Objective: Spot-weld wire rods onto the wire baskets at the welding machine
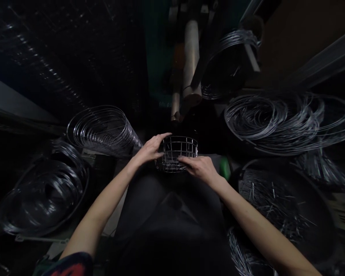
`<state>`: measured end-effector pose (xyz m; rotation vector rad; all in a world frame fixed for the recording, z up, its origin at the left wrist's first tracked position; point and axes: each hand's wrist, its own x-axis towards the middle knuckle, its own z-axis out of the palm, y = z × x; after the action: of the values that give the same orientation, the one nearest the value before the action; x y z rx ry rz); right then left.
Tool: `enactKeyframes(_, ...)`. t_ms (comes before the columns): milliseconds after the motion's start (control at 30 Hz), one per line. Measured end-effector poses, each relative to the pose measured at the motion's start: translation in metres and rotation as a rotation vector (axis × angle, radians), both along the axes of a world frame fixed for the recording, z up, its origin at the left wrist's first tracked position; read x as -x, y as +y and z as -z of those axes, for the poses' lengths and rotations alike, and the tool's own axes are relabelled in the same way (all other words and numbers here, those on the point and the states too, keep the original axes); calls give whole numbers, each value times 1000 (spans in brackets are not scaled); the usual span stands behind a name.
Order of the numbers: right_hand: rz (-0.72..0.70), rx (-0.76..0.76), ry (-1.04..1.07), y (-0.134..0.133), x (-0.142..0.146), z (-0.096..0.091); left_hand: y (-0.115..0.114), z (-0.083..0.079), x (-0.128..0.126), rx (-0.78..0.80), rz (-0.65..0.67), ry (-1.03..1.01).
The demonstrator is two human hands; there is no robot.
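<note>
A small round wire basket (178, 142) is between my hands, over my dark-clothed lap. My left hand (150, 149) grips its left side, with the fingers along the upper rim and the thumb lower down. On the near right side, my right hand (200, 167) holds the basket with its fingers against the wires. The basket's floor is too dark to make out well. Just beyond it, two metal bars of a machine, a thick one (191, 61) and a thinner one (175, 105), point down toward me.
Wire rings (103, 128) stand stacked at the left, above a container of wire coils (50, 188). More wire rings (255, 117) lie at the right. Below them, a dark tub (316, 207) holds short wire pieces. A wire bundle (238, 249) sits by my right forearm.
</note>
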<state>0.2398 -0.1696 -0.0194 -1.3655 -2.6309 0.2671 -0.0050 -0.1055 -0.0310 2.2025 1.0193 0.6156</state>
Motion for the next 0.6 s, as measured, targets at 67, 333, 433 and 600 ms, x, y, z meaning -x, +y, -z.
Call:
enactKeyframes(67, -26, -4, 11, 2, 2, -4, 0, -3, 3, -10, -30, -20)
enactKeyframes(333, -81, -109, 21, 17, 6, -31, 14, -25, 11, -103, -81, -110)
enactKeyframes(433, -87, -158, 32, 23, 5, -35, 20, -28, 10, -100, -91, -140)
enactKeyframes(600, -71, -226, 31, 32, 4, -38, 30, -27, 9, -82, -102, -185)
